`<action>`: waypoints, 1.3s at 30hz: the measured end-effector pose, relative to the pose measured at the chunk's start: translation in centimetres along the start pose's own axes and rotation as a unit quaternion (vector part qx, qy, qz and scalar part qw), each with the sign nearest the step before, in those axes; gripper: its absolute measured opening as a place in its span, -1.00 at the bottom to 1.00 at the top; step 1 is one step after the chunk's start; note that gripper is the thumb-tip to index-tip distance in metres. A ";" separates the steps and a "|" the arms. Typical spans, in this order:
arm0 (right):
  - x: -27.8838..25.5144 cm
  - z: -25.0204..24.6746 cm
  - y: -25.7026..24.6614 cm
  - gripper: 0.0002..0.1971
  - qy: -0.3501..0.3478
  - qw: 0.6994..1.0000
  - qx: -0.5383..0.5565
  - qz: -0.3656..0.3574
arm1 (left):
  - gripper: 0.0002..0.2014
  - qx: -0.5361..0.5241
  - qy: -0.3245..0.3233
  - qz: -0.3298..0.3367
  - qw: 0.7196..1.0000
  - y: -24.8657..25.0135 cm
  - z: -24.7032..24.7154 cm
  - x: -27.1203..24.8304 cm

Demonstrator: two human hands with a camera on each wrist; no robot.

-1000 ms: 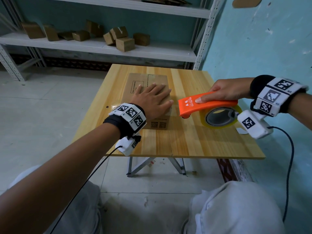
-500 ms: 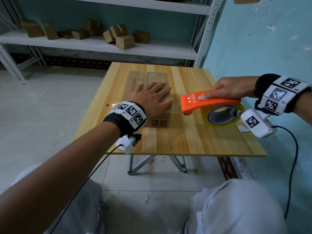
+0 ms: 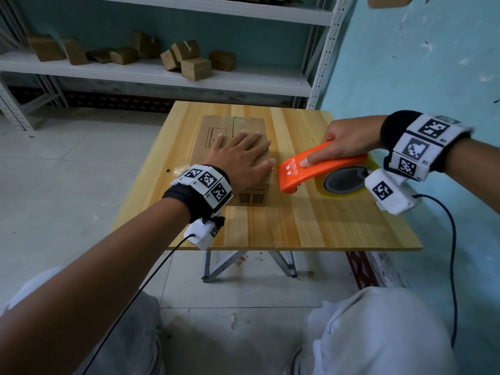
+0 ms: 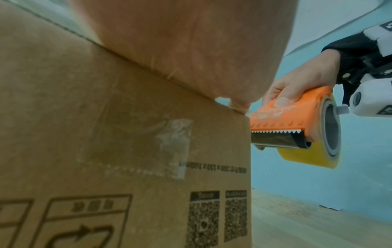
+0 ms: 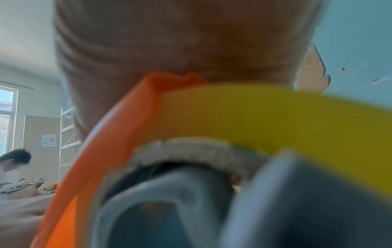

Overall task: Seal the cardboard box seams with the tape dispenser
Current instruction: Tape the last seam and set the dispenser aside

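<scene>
A brown cardboard box (image 3: 216, 133) lies closed on the wooden table (image 3: 311, 220). My left hand (image 3: 240, 161) lies flat on its top with straight, spread fingers. A patch of clear tape (image 4: 176, 144) shows on the box's near side (image 4: 106, 151). My right hand (image 3: 343, 144) grips the orange tape dispenser (image 3: 316, 170) just right of the box, forefinger stretched along its top. The dispenser's toothed blade (image 4: 275, 132) points at the box's upper right corner, a small gap away. The yellow tape roll (image 4: 307, 156) sits behind the blade. The right wrist view shows the dispenser (image 5: 118, 134) and roll (image 5: 265, 117) blurred, close up.
A metal shelf rack (image 3: 162, 74) with several small cardboard boxes (image 3: 194, 67) stands behind the table. A turquoise wall (image 3: 419, 63) runs close along the table's right side. My knees (image 3: 378, 334) are below the table's near edge. Another person (image 5: 15, 161) shows far off in the right wrist view.
The dispenser has crept a little left toward the box's right edge and tilted its nose down. My left hand has stayed flat on the box.
</scene>
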State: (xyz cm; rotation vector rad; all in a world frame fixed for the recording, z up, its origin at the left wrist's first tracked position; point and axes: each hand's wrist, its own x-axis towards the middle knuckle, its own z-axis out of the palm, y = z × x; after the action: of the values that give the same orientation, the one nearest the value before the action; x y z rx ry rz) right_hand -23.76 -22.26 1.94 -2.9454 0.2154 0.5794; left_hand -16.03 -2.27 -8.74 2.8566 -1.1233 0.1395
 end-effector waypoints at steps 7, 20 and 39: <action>-0.1 -0.1 -0.8 -0.41 0.004 0.999 -0.036 0.018 | -0.39 0.001 0.002 0.002 1.000 0.0 0.1 0.0; -1.1 -0.5 -4.4 -0.46 0.060 0.985 -0.160 0.037 | -0.40 0.026 0.004 0.010 1.000 0.2 -0.2 0.0; -2.7 0.8 -6.4 -0.53 0.137 0.959 -0.246 0.019 | -0.24 0.108 -0.006 0.066 0.992 0.1 -0.7 -0.9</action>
State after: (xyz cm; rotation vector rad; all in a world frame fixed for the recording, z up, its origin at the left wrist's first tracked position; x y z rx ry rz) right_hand -25.43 -15.55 2.89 -3.5116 0.1769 0.2484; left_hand -16.79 -1.73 -8.09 2.9681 -1.3794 0.2672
